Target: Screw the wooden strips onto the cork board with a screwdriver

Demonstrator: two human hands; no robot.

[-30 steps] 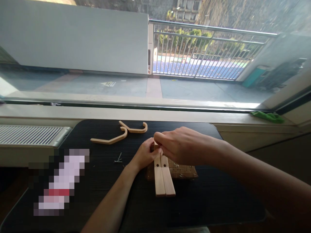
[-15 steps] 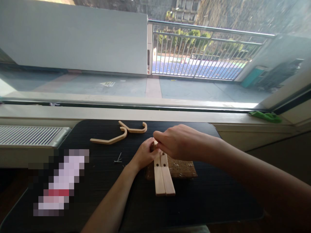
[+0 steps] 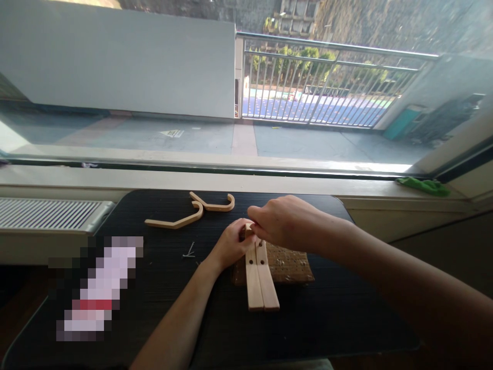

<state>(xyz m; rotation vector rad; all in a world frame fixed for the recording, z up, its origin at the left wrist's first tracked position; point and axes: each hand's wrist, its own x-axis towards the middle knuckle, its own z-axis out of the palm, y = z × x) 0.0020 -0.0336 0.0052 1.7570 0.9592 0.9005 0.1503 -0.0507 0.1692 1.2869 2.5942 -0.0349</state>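
Two pale wooden hook pieces (image 3: 257,288) lie side by side, with dark round holes in their faces. My left hand (image 3: 233,240) is closed round their far end, steadying them over a brown cardboard piece (image 3: 290,264). Just above that end is my right hand (image 3: 283,220), its fingers pinched together close to the left thumb. Whatever the right fingers hold is hidden by the hand. Beyond, two more bent wooden hooks (image 3: 181,223) rest on the black table (image 3: 327,318), touching or almost touching. Several thin metal screws or nails (image 3: 188,252) lie left of my left hand.
A pixelated pinkish item (image 3: 108,277) is on the table's left side. Behind the table run a windowsill (image 3: 185,180) and a large window. A green cloth (image 3: 423,186) lies on the sill at right. A white radiator (image 3: 54,213) stands at the left.
The whole view has shifted slightly. My right hand has turned a little at the far end of the wooden pieces; the left hand keeps its grip.
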